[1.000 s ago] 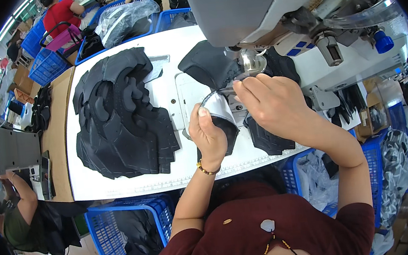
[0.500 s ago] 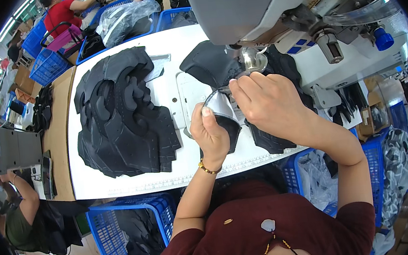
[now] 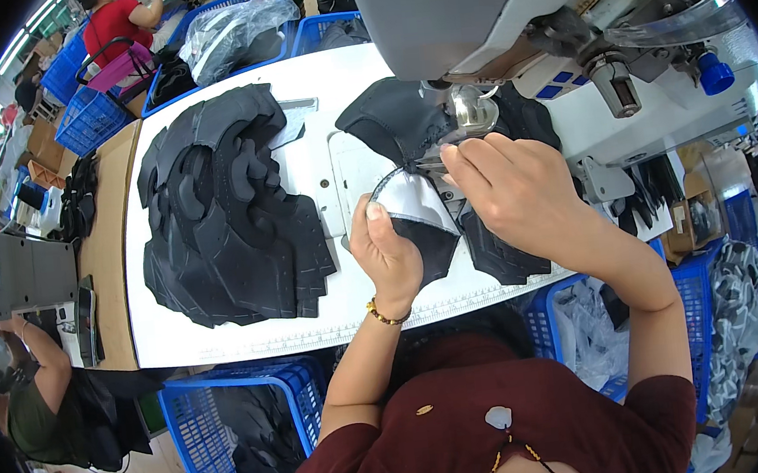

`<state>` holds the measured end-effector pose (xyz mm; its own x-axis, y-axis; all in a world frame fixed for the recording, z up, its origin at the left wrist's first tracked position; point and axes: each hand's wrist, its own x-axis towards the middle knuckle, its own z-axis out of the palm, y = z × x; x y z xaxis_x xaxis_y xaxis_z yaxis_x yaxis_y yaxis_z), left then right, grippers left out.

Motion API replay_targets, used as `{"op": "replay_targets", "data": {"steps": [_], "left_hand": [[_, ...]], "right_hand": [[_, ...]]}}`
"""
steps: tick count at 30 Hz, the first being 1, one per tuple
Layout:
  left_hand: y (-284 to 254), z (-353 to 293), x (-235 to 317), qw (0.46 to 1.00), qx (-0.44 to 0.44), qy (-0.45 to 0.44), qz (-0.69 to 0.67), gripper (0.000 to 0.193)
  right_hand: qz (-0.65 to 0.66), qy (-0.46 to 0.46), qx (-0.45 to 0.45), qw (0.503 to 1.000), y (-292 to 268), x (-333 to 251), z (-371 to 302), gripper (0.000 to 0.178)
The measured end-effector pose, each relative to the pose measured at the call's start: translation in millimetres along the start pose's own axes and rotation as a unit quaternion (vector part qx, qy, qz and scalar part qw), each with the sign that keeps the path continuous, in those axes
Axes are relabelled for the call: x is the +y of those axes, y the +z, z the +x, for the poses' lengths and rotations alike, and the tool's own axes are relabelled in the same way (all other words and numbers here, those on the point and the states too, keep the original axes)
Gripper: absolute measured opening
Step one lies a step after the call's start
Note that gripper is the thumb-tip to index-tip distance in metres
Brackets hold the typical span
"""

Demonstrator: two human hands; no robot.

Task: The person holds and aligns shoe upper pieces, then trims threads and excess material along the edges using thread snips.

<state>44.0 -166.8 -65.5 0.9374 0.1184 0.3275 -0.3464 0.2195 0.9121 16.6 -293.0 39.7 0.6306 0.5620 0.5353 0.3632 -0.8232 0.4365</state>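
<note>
- Piece (image 3: 415,198) shifts since the earlier frame: its white face opens wider and its lower corner swings right; the right hand (image 3: 521,194) moves slightly right.
- Piece location: above the table (image 3: 225,344), between both hands, short of the machine (image 3: 475,110).
- Piece axis: runs from its upper end, at the tool (image 3: 430,164) tip, down toward the table's near edge, slanting slightly right.
- Left hand (image 3: 388,256): nearer; thumb and fingers pinch the piece's left edge.
- Right hand: thumb and forefinger press together on the tool.
- Key relation: upper end lies left of the right fingertips; tool points left to it. Tip contact: cannot tell.
</note>
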Motion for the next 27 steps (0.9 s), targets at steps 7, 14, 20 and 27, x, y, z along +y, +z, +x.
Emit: {"op": "replay_targets", "data": {"steps": [7,14,20,27], "left_hand": [[2,0,2,1.0,-0.002,0.01,0.01,0.035],[-4,0,-3,1.0,-0.012,0.006,0.015,0.034],[-6,-1,-3,1.0,-0.008,-0.024,-0.01,0.034],[-5,-3,-1,1.0,-0.002,0.0,0.012,0.035]], "right_hand": [[0.016,-0.007,-0.003,1.0,6,-4,5,0.009],[0.05,-0.015,0.002,0.999,10,-1,3,0.008],[0.039,0.023,-0.01,0.999,-6,8,-1,0.012],[0.04,0.014,0.001,0.999,0,2,2,0.01]]}}
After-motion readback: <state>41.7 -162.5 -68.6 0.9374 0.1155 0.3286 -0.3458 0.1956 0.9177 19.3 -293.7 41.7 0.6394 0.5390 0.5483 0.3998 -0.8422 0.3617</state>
